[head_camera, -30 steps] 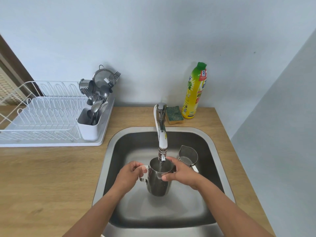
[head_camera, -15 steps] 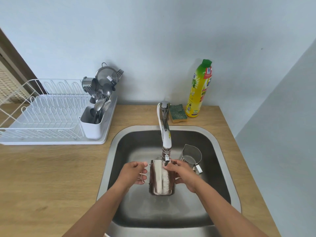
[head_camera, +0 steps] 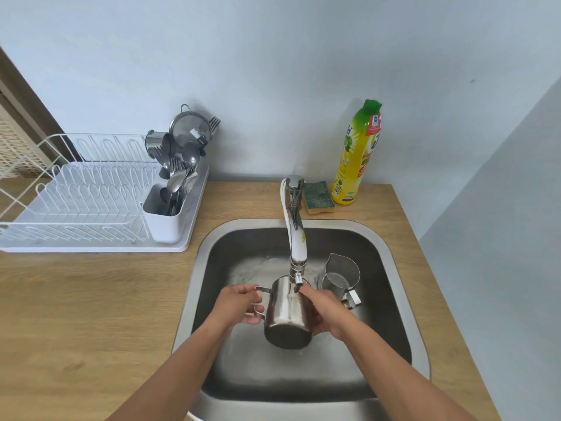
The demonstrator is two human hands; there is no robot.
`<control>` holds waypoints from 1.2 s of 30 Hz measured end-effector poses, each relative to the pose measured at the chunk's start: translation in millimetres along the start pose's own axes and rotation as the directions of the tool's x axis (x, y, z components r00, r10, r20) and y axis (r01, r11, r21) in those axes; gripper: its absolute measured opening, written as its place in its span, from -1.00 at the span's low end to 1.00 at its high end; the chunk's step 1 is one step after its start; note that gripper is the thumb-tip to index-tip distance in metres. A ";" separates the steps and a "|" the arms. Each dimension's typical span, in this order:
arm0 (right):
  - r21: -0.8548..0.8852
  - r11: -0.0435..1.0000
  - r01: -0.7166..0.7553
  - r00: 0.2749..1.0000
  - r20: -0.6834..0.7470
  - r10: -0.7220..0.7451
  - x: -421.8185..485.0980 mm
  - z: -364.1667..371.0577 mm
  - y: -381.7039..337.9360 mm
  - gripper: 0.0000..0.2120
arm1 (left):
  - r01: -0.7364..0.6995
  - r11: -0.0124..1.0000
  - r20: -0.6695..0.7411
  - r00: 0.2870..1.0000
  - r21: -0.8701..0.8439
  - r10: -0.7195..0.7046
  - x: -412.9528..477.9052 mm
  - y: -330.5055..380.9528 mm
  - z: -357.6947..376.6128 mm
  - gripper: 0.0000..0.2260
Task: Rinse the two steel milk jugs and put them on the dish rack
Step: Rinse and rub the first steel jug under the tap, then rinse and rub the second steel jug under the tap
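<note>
Left hand grips the handle and right hand cups the tilted jug mid-sink under the tap, one second jug upright near the right wall.

Both forearms bare; no sleeves, rings, watch visible.

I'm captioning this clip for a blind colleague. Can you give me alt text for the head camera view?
Two hands hold a steel milk jug tipped under the running tap over a steel sink: left hand on the handle, right hand on the body. A second jug stands in the sink; a white dish rack sits left.
</note>
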State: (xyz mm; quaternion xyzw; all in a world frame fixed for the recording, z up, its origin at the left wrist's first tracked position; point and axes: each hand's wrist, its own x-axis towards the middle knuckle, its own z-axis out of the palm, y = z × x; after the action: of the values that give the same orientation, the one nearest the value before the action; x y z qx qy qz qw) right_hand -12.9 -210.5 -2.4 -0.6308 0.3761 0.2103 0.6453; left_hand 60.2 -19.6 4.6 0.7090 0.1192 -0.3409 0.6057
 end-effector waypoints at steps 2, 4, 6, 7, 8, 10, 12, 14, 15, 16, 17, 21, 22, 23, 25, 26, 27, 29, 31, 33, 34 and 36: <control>0.009 1.000 -0.011 1.000 0.005 0.011 -1.3 0.9 -1.1 -0.64 | 0.006 1.000 0.001 1.000 0.015 -0.006 -0.7 1.9 1.2 -0.79; 0.015 1.000 -0.016 1.000 0.016 0.016 -1.6 0.8 -1.2 -0.58 | 0.012 0.999 -0.012 1.000 0.046 -0.011 0.4 3.5 1.5 -0.82; 0.012 0.999 -0.034 0.999 0.038 0.034 -0.6 1.4 0.3 -0.47 | 0.030 0.997 -0.012 0.999 0.070 -0.030 1.7 5.4 1.4 -0.84; 0.009 0.999 -0.045 0.998 0.049 0.044 -0.4 2.4 0.9 -0.42 | 0.045 0.996 0.002 0.999 0.079 -0.045 1.6 6.6 1.4 -0.84; -0.001 0.998 -0.056 0.997 0.060 0.056 0.1 3.1 2.1 -0.38 | 0.061 0.994 0.018 0.998 0.091 -0.063 1.4 7.9 1.7 -0.84; -0.036 0.996 -0.088 0.992 0.084 0.090 0.3 4.8 4.0 -0.32 | 0.090 0.988 0.036 0.995 0.125 -0.096 0.4 9.8 2.8 -0.82; -0.068 0.990 -0.125 0.986 0.104 0.131 -1.3 6.7 5.7 -0.29 | 0.114 0.985 0.030 0.992 0.133 -0.119 0.4 11.0 3.5 -0.82; -0.102 0.982 -0.159 0.978 0.120 0.171 -2.9 8.0 7.6 -0.29 | 0.142 0.980 0.013 0.989 0.137 -0.145 2.3 10.9 3.5 -0.84; -0.115 0.979 -0.171 0.974 0.128 0.185 -3.3 8.5 8.8 -0.28 | 0.155 0.977 0.005 0.987 0.145 -0.158 3.0 11.0 3.2 -0.84; -0.125 0.976 -0.176 0.972 0.133 0.192 -3.4 9.2 10.1 -0.28 | 0.166 0.973 0.002 0.986 0.158 -0.169 3.4 11.4 3.1 -0.85; -0.130 0.976 -0.175 0.972 0.138 0.192 -3.7 9.9 10.9 -0.27 | 0.173 0.969 0.003 0.984 0.176 -0.177 3.5 12.2 2.7 -0.85; -0.126 0.981 -0.144 0.978 0.134 0.161 -6.0 7.4 14.9 -0.26 | 0.167 0.939 0.010 0.984 0.302 -0.178 3.2 18.3 0.9 -0.83; -0.124 0.981 -0.150 0.980 0.113 0.164 -6.9 4.9 16.1 -0.27 | 0.155 0.924 0.008 0.986 0.349 -0.168 3.7 20.6 0.4 -0.82; -0.112 0.980 -0.166 0.981 0.082 0.175 -7.2 0.9 18.1 -0.27 | 0.141 0.908 0.003 0.988 0.396 -0.154 4.2 23.3 -0.6 -0.82; -0.048 0.977 -0.207 0.978 0.002 0.207 -5.9 -10.6 24.6 -0.28 | 0.107 0.865 -0.011 0.993 0.491 -0.116 6.4 29.6 -2.9 -0.82; 0.000 0.976 -0.217 0.975 -0.041 0.217 -5.5 -17.5 28.2 -0.30 | 0.084 0.836 -0.014 0.996 0.543 -0.091 6.5 33.3 -4.2 -0.83; 0.052 0.975 -0.217 0.972 -0.079 0.220 -4.7 -25.0 31.7 -0.31 | 0.057 0.802 -0.014 0.998 0.595 -0.060 6.2 37.6 -5.6 -0.83; 0.122 0.972 -0.200 0.964 -0.155 0.218 -2.6 -38.8 38.1 -0.33 | -0.020 0.701 -0.009 0.999 0.713 0.037 6.7 44.9 -8.1 -0.83; 0.145 0.978 -0.151 0.955 -0.235 0.182 -1.1 -47.9 40.4 -0.35 | -0.079 0.571 -0.011 0.988 0.817 0.152 9.7 48.9 -10.8 -0.80; 0.148 0.985 -0.085 0.934 -0.334 0.131 4.0 -53.4 40.8 -0.33 | -0.096 0.488 -0.027 0.971 0.868 0.239 14.3 50.4 -12.2 -0.76; 0.133 0.990 -0.056 0.921 -0.375 0.102 6.7 -55.0 39.9 -0.32 | -0.105 0.461 -0.034 0.958 0.881 0.285 17.1 50.9 -12.4 -0.72; 0.069 0.997 -0.022 0.904 -0.424 0.049 12.4 -56.7 38.2 -0.32 | -0.132 0.441 -0.043 0.930 0.888 0.365 20.2 50.3 -13.1 -0.68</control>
State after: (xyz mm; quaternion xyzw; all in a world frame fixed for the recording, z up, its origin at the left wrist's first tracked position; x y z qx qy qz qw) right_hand -46.1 -263.7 -32.3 -0.6340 0.5257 0.0675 0.5632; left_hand 108.9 -24.1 31.4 0.9605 -0.1079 -0.1763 0.1863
